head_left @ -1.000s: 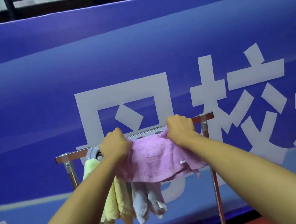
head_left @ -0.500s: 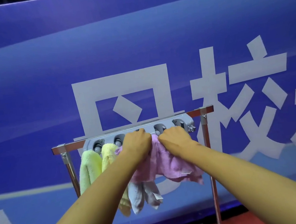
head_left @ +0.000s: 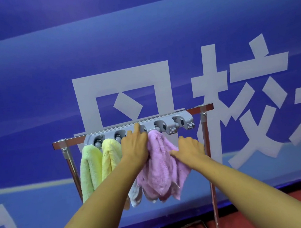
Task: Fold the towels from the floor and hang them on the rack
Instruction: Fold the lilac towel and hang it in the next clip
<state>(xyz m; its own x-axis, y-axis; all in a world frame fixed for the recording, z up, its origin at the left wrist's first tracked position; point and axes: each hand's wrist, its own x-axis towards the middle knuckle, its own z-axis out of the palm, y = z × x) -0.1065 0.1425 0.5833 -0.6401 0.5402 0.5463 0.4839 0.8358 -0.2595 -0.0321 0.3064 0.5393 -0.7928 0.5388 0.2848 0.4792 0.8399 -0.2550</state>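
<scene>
A pink towel hangs bunched from the grey clip holder on the chrome rack. My left hand is at the towel's upper left edge, with one finger stretched up against the holder. My right hand grips the towel's right side, thumb lying across the cloth. A green towel and a yellow towel hang from the left clips. A pale blue towel shows below my left forearm, mostly hidden.
Two grey clips at the holder's right end hold nothing. A blue banner with large white characters stands right behind the rack. Red floor shows at the lower right, by the rack's right leg.
The pink towel, held spread over the bar before, now hangs bunched from a clip. My hands came together, then my right hand slid down its side. The view tilted down.
</scene>
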